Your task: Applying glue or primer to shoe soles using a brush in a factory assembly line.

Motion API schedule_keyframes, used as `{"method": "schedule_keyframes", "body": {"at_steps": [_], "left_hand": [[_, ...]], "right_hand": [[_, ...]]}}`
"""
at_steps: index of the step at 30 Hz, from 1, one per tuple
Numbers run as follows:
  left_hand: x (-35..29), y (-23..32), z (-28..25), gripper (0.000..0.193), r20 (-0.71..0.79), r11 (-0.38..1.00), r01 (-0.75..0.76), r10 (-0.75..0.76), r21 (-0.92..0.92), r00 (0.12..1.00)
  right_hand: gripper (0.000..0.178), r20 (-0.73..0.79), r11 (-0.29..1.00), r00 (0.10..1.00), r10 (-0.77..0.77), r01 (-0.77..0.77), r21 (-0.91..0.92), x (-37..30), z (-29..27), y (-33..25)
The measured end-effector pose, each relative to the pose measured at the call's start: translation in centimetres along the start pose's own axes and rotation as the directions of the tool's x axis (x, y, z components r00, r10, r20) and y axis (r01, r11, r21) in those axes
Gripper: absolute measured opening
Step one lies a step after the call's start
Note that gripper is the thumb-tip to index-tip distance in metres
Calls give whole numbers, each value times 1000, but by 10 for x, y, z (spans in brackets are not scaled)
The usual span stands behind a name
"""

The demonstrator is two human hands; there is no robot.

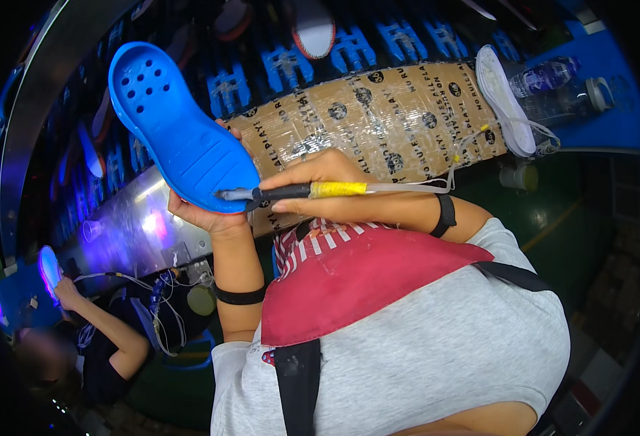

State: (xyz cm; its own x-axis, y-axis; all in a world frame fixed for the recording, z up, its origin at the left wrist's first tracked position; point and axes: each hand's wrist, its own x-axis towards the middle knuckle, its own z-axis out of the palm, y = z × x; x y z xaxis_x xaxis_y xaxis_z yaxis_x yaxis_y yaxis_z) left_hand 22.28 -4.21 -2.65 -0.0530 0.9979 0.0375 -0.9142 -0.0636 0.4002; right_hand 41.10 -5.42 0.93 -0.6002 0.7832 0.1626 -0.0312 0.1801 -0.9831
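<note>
A bright blue shoe sole (182, 138) with a cluster of round holes at its far end is held up and tilted in front of me. My left hand (205, 216) grips its near end from beneath, with fingertips showing past the right edge. My right hand (323, 178) is closed around a slim brush (284, 192) with a dark handle, a yellow-wrapped section and a pale hose running off to the right. The brush's grey tip lies against the sole's upper face near its closest end. Some left fingers are hidden behind the sole.
Printed brown cardboard (378, 120) covers the bench ahead. At right lie a white sole (505, 102) and clear plastic bottles (552, 91). Blue holders (287, 65) carry shoe parts behind the bench. Another person's hand (66, 292) holds a glowing sole at far left.
</note>
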Motion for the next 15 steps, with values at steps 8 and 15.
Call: {"method": "schedule_keyframes", "body": {"at_steps": [8, 15], "left_hand": [[-3, 9, -4, 85, 192, 998, 50, -55, 33, 980], [4, 22, -10, 93, 322, 965, 180, -235, 191, 917]], "right_hand": [[29, 74, 997, 997, -22, 16, 82, 2, -10, -7], [29, 264, 948, 944, -200, 255, -193, 1, -16, 1]]}}
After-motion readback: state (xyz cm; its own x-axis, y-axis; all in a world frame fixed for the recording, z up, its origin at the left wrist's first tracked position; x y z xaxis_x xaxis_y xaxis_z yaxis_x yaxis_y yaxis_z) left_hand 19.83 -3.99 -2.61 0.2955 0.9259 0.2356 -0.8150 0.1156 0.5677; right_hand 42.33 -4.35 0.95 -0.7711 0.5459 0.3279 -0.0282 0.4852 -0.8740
